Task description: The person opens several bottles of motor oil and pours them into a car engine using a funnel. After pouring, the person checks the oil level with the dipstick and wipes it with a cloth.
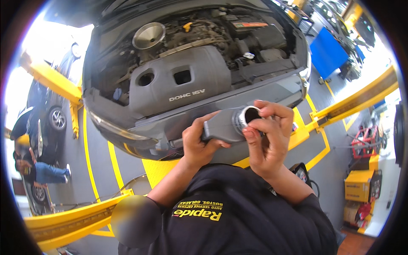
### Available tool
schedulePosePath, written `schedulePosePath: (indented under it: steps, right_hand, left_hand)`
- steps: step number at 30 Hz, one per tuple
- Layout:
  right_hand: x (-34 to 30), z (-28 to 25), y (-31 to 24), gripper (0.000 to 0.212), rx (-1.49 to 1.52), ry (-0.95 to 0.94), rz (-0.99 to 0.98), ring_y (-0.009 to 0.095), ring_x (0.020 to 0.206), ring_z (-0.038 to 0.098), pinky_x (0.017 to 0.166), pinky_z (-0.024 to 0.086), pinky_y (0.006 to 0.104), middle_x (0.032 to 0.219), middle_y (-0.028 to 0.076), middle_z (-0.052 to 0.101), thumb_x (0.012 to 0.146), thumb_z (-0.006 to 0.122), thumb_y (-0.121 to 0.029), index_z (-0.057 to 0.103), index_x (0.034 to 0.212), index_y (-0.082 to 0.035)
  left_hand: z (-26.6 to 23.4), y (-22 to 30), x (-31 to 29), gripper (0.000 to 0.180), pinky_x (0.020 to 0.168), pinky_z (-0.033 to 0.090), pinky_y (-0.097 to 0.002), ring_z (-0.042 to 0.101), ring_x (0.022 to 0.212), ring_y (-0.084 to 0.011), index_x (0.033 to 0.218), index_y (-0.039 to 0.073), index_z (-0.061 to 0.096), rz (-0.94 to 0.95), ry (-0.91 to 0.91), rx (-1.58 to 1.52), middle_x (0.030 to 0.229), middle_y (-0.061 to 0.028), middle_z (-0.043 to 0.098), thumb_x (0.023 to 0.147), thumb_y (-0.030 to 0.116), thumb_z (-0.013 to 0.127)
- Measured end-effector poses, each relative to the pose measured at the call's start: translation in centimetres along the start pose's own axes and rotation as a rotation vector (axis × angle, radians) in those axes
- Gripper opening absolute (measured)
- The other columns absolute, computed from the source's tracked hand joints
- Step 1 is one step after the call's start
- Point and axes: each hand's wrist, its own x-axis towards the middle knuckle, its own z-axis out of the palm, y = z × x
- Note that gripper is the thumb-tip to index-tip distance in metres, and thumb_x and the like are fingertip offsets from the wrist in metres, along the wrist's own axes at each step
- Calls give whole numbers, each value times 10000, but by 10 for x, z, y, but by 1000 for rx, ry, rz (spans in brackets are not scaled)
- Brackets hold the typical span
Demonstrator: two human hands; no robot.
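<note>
**Grey bottle being held at its open mouth before an open engine bay**

A grey plastic bottle [225, 126] is being held just right of the frame's centre. Its long axis is lying nearly level, the body running left and the open mouth pointing right and slightly up. The body is being gripped by the closed fingers of the left hand [199, 142] from below and behind. The right hand [265, 136] is being kept at the neck, its fingertips [250, 127] pinched against the rim; whether a seal is being held there cannot be told. The right hand is nearer the mouth. In the upper centre, a metal funnel [148, 35] is being seen standing upright in the engine bay [199, 55], well apart from the bottle, up and to the left.
</note>
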Motion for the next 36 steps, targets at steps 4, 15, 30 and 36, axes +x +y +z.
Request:
schedulePosePath:
  steps: [4, 15, 30, 36]
  right_hand:
    - [11, 2, 7, 159, 65, 4, -17, 385, 1232, 577, 991, 531, 469, 1253, 151, 437, 910, 805, -123, 673, 973, -60]
    - [103, 113, 66, 1150, 801, -313, 343, 252, 1384, 500, 1080, 491, 412, 1557, 170, 411, 735, 960, -302, 234, 1590, -46]
    - [261, 292, 283, 910, 744, -700, 728, 218, 1149, 660, 1015, 527, 384, 1286, 90, 669, 753, 900, -438, 504, 1451, -9]
    - [292, 323, 351, 779, 743, -785, 854, 200, 1133, 675, 1002, 544, 371, 1280, 106, 675, 849, 849, -377, 520, 1433, 18]
  left_hand:
    - [-2, 2, 7, 674, 810, 559, -292, 736, 887, -162, 1210, -30, 619, -77, -19, -82, 993, -109, 767, 744, 337, 939]
    - [-90, -17, 122, 434, 896, 485, -264, 611, 987, -95, 1225, -3, 569, -20, 331, -368, 1065, -42, 678, 939, 219, 809]
    - [-319, -253, 307, 847, 852, 565, -403, 652, 1082, -255, 1575, 55, 348, -660, 285, 244, 1323, -192, 616, 987, 593, 634]
    - [-324, -334, 331, 862, 632, 654, -350, 769, 778, -274, 1658, 86, 138, -851, 165, -1, 1296, -269, 635, 963, 178, 639]
